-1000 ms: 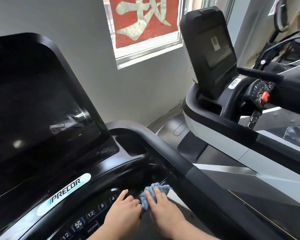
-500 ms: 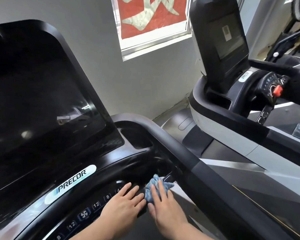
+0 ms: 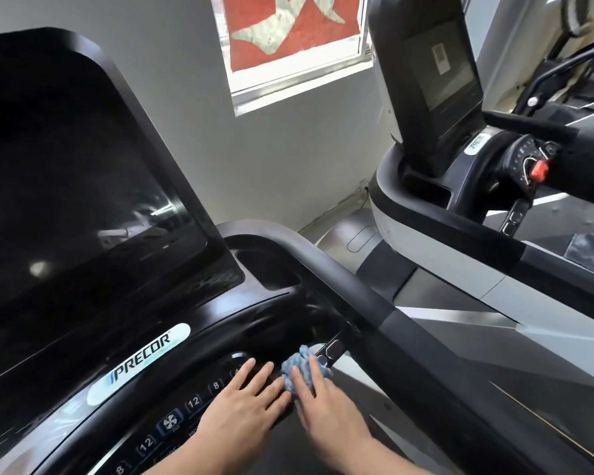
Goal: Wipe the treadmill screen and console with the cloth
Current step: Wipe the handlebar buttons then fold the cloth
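I am watching my right hand [image 3: 326, 411] pressing a crumpled blue cloth [image 3: 300, 370] against the glossy black treadmill console [image 3: 275, 323], fingers straight and laid flat over the fabric rather than curled round it. The cloth is sitting at about 6 o'clock in view, just beside two small dark buttons [image 3: 330, 349] at its 2 o'clock. My left hand [image 3: 244, 411] is lying relaxed, fingers spread, flat on the numbered keypad [image 3: 192, 402], grasping nothing. The large dark treadmill screen [image 3: 76, 214] is rising at 10 o'clock, above a white PRECOR badge [image 3: 139, 363].
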Demonstrator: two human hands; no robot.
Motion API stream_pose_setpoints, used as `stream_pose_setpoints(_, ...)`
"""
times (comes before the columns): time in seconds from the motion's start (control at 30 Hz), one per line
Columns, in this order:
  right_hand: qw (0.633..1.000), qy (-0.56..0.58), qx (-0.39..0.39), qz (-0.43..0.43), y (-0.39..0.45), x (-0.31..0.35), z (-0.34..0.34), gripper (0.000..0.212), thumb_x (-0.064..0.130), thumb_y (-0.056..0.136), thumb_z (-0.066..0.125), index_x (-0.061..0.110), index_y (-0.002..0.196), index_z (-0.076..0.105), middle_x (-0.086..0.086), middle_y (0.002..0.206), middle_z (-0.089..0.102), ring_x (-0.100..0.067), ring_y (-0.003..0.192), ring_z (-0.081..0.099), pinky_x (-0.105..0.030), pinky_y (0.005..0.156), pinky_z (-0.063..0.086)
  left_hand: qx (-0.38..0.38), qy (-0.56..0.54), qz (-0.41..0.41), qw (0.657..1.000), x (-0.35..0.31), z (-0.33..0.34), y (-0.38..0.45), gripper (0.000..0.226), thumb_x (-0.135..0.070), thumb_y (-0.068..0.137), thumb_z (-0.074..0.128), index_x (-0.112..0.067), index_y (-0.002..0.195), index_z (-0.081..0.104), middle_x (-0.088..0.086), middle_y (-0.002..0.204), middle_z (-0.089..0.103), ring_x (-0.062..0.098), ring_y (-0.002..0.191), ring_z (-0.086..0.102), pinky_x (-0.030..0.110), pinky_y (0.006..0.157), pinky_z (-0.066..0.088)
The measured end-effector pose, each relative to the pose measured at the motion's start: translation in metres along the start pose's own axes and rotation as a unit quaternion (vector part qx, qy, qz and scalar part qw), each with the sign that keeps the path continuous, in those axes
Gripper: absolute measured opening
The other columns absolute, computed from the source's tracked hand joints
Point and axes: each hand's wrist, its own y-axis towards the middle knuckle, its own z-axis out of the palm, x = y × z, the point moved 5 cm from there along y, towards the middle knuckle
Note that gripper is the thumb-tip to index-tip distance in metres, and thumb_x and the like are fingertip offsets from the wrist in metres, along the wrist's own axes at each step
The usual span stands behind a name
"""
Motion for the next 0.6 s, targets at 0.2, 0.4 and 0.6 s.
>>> stream_pose_setpoints(0.2,0.998,-0.003,-0.040,0.056,0.025,-0.044,-0.032,0.057,0.037,0.109,0.029,0.026,0.164,0.018,-0.017,0.174,0.007,-0.036,0.102,0.068,-0.042,0.084,0.052,-0.001,0.007,-0.007,1.000,0.000,-0.001,-0.003,0.052,-0.037,0.083,0.045,-0.027,0.124,0.075,-0.001,0.130,0.072,0.033,0.127,0.065,0.058,0.116,0.014)
stream_pose_setpoints(0.4,0.989,0.037,-0.076,0.118,0.049,-0.071,-0.047,0.052,0.044,0.111,0.017,0.029,0.160,0.025,0.006,0.175,0.010,-0.030,0.122,0.064,-0.041,0.092,0.049,0.038,-0.036,-0.017,0.998,0.004,-0.004,-0.005,0.055,-0.039,0.082,0.041,-0.028,0.125,0.074,-0.002,0.131,0.072,0.031,0.130,0.064,0.058,0.117,0.031)
stream_pose_setpoints(0.6,0.996,-0.042,-0.070,0.041,0.048,-0.037,0.003,0.062,0.020,0.102,0.052,-0.010,0.154,0.033,-0.035,0.161,0.027,-0.050,0.154,0.024,-0.043,0.115,0.044,0.046,-0.070,-0.011,0.996,0.005,-0.009,-0.007,0.054,-0.040,0.083,0.037,-0.031,0.120,0.076,-0.005,0.127,0.073,0.027,0.128,0.065,0.054,0.114,0.036)
